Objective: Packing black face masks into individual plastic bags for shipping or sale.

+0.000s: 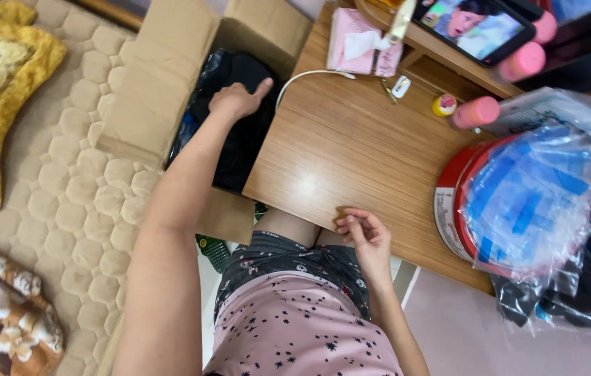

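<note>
A cardboard box point(163, 76) beside the surface point(351, 153) holds black cloth point(240, 139); the left hand point(236, 99) presses flat on it, fingers loosely spread. The right hand point(365, 237) curls empty at the surface's edge. Rightward, a red tub point(452, 202) holds bagged blue items point(532, 202).

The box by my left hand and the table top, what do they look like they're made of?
The box looks like plain brown corrugated cardboard, matte, with creased, open flaps. The table top looks like wood-grain laminate or veneer, hard to tell which: fine straight streaks and a soft glare. The left hand rests on black plastic bags inside the box.
</note>
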